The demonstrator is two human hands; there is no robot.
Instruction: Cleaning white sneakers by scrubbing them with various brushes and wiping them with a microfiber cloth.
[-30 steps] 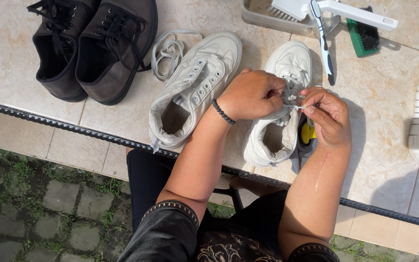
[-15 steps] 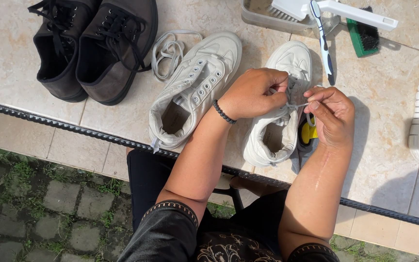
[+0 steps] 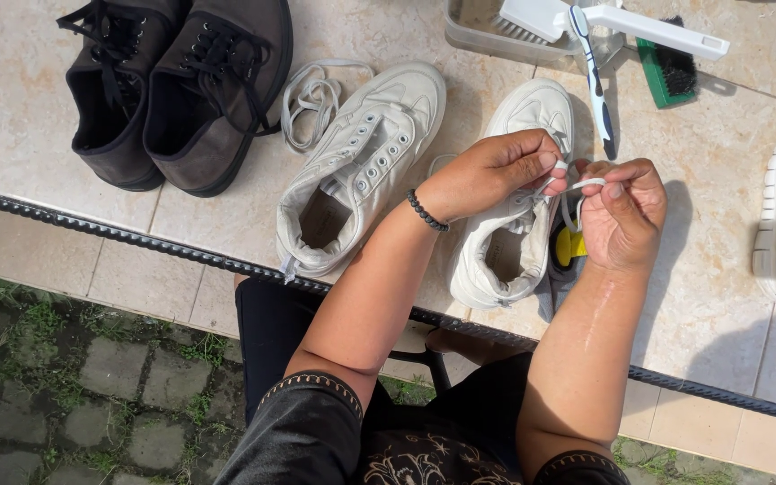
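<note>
Left hand (image 3: 496, 171) curled over the near white shoe (image 3: 509, 224), fingertips pinched together on a white lace (image 3: 577, 187). Right hand (image 3: 621, 216) just beside it, fingers closed on the same lace, which stretches taut between the two above the shoe's opening. Shoe flat on the tiled ledge (image 3: 702, 287), toe pointing away. Second white shoe (image 3: 361, 166) just to the left, unlaced, with a loose lace (image 3: 312, 90) near its toe. Pair of dark shoes (image 3: 172, 85) further left. Toothbrush (image 3: 593, 76), tray (image 3: 478, 36) and green brush (image 3: 666, 72) beyond.
</note>
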